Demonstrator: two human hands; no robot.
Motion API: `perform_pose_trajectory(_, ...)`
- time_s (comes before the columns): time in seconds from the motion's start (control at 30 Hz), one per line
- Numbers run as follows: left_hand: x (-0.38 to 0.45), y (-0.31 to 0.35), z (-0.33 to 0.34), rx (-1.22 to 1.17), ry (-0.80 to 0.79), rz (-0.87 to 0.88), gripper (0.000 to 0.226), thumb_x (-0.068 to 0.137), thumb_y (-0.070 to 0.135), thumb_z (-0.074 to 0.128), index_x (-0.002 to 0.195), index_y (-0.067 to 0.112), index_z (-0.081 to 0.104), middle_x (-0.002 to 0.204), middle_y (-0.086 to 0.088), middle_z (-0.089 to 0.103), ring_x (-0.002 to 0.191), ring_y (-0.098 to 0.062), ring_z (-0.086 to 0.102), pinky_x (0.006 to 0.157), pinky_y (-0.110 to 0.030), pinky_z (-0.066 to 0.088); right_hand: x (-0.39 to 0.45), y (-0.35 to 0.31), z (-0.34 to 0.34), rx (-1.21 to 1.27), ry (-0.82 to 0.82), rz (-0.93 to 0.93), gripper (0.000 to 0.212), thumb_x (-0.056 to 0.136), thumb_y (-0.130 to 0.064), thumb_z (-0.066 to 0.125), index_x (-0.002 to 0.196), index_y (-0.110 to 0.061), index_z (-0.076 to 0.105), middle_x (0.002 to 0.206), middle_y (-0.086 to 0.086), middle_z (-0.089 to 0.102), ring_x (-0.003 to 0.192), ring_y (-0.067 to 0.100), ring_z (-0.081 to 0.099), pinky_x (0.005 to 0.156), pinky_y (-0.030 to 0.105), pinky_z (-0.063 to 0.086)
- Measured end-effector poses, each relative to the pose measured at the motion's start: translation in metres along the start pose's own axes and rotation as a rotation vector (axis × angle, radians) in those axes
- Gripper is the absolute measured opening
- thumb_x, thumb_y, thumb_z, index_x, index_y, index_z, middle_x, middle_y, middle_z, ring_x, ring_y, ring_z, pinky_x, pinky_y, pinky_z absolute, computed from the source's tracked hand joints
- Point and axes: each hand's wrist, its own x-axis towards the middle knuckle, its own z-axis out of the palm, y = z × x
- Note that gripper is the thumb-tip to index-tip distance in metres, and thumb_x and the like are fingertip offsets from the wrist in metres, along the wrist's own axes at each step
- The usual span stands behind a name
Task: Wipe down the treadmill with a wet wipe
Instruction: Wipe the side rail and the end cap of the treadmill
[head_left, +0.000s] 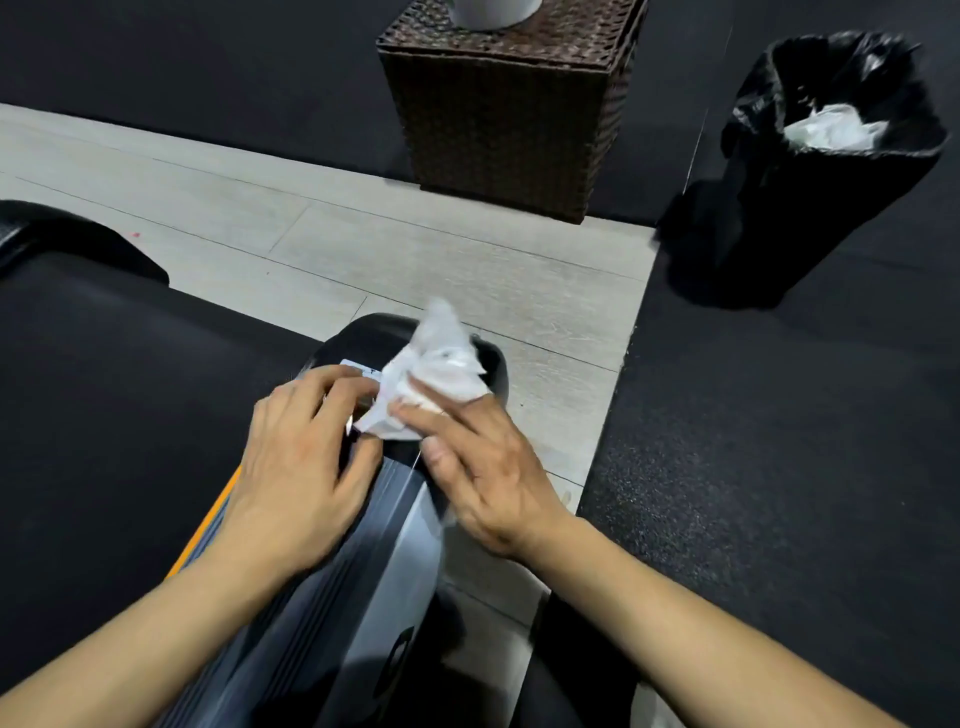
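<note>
The treadmill (104, 395) fills the lower left, with its black belt, an orange stripe and a ribbed side rail (332, 597) ending in a rounded black end cap (358, 343). A crumpled white wet wipe (441, 369) lies on that end cap. My right hand (478, 467) holds the wipe, fingers laid over its lower part. My left hand (306, 452) rests on the rail beside it, its fingertips pinching the wipe's left edge.
A brown wicker box (509, 130) with a white container on top stands on the pale wood floor (322, 244) ahead. A black lined waste bin (810, 171) holding used white wipes stands at the right on dark rubber flooring (779, 441).
</note>
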Motion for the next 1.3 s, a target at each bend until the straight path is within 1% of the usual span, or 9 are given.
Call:
perform_pose_trajectory(0.13, 0.025, -0.001, 0.002, -0.035, -0.066, 0.001, 0.044, 0.093, 0.041, 0.041, 0.129, 0.022, 0.058, 0.143, 0.003, 0.051, 0.129, -0.022, 0.047, 0.109, -0.037, 0.034, 0.028, 0.024, -0.001, -0.124, 0.001, -0.027, 0.037, 0.103, -0.030, 0.046, 0.125, -0.012, 0.070, 0.129, 0.006, 0.066, 0.121, 0.023, 0.058, 0.108, 0.034, 0.039)
perform_pose_trajectory(0.27, 0.039, 0.000, 0.003, -0.044, -0.100, -0.023, 0.047, 0.095, 0.039, 0.040, 0.138, 0.025, 0.055, 0.149, 0.007, 0.047, 0.138, -0.011, 0.037, 0.111, -0.028, 0.027, 0.047, 0.048, -0.014, 0.140, 0.109, 0.562, 0.039, 0.106, -0.031, 0.040, 0.129, -0.016, 0.067, 0.128, -0.010, 0.060, 0.121, 0.002, 0.050, 0.113, 0.026, 0.037)
perform_pose_trajectory(0.43, 0.042, 0.003, 0.015, -0.119, -0.044, -0.105, 0.053, 0.091, 0.037, 0.034, 0.136, 0.022, 0.057, 0.148, 0.005, 0.050, 0.140, -0.013, 0.039, 0.115, -0.039, 0.034, 0.037, 0.015, -0.009, 0.025, -0.034, 0.036, 0.035, 0.104, -0.022, 0.042, 0.120, -0.011, 0.072, 0.123, 0.004, 0.067, 0.120, 0.020, 0.056, 0.109, 0.036, 0.040)
perform_pose_trajectory(0.53, 0.041, 0.002, 0.015, -0.139, -0.043, -0.116, 0.052, 0.091, 0.034, 0.035, 0.137, 0.022, 0.057, 0.148, 0.007, 0.049, 0.138, -0.013, 0.041, 0.113, -0.039, 0.035, 0.031, 0.022, -0.004, -0.048, -0.023, 0.000, 0.035, 0.105, -0.022, 0.044, 0.127, -0.012, 0.069, 0.126, 0.004, 0.066, 0.116, 0.023, 0.058, 0.106, 0.037, 0.040)
perform_pose_trajectory(0.7, 0.042, 0.004, 0.015, -0.132, -0.036, -0.133, 0.045, 0.097, 0.034, 0.038, 0.137, 0.025, 0.057, 0.149, 0.013, 0.048, 0.137, -0.010, 0.041, 0.109, -0.038, 0.036, 0.030, 0.061, -0.013, 0.231, 0.138, 0.632, 0.039, 0.108, -0.028, 0.034, 0.137, -0.024, 0.061, 0.139, -0.015, 0.057, 0.133, -0.004, 0.047, 0.115, 0.022, 0.035)
perform_pose_trajectory(0.87, 0.044, 0.007, 0.012, -0.141, -0.047, -0.155, 0.044, 0.098, 0.036, 0.039, 0.137, 0.027, 0.057, 0.151, 0.015, 0.046, 0.139, -0.008, 0.040, 0.106, -0.037, 0.035, 0.065, 0.108, -0.027, 0.342, -0.214, 1.062, 0.040, 0.106, -0.037, 0.036, 0.099, -0.028, 0.074, 0.105, -0.016, 0.069, 0.106, 0.008, 0.058, 0.088, 0.018, 0.042)
perform_pose_trajectory(0.97, 0.046, 0.009, 0.011, -0.135, -0.041, -0.151, 0.044, 0.098, 0.036, 0.040, 0.137, 0.028, 0.057, 0.152, 0.016, 0.045, 0.140, -0.007, 0.039, 0.111, -0.026, 0.029, 0.089, 0.130, -0.024, 0.532, -0.331, 1.175, 0.043, 0.100, -0.048, 0.044, 0.085, -0.031, 0.082, 0.118, -0.014, 0.072, 0.121, 0.010, 0.058, 0.114, 0.034, 0.038)
perform_pose_trajectory(1.13, 0.049, 0.013, 0.011, -0.119, -0.043, -0.163, 0.044, 0.097, 0.033, 0.042, 0.136, 0.022, 0.059, 0.152, 0.013, 0.048, 0.143, -0.013, 0.041, 0.114, -0.028, 0.031, 0.126, 0.111, -0.035, 0.465, -0.544, 0.828, 0.043, 0.103, -0.050, 0.041, 0.101, -0.027, 0.078, 0.109, -0.022, 0.072, 0.109, 0.001, 0.062, 0.098, 0.027, 0.047)
perform_pose_trajectory(1.3, 0.049, 0.016, 0.011, -0.108, -0.020, -0.193, 0.044, 0.096, 0.032, 0.042, 0.135, 0.025, 0.061, 0.151, 0.015, 0.048, 0.142, -0.017, 0.042, 0.113, -0.025, 0.031, 0.104, 0.107, -0.045, 0.384, -0.534, 0.445, 0.033, 0.108, -0.038, 0.038, 0.128, -0.041, 0.063, 0.134, -0.031, 0.058, 0.133, -0.010, 0.046, 0.114, 0.016, 0.033)
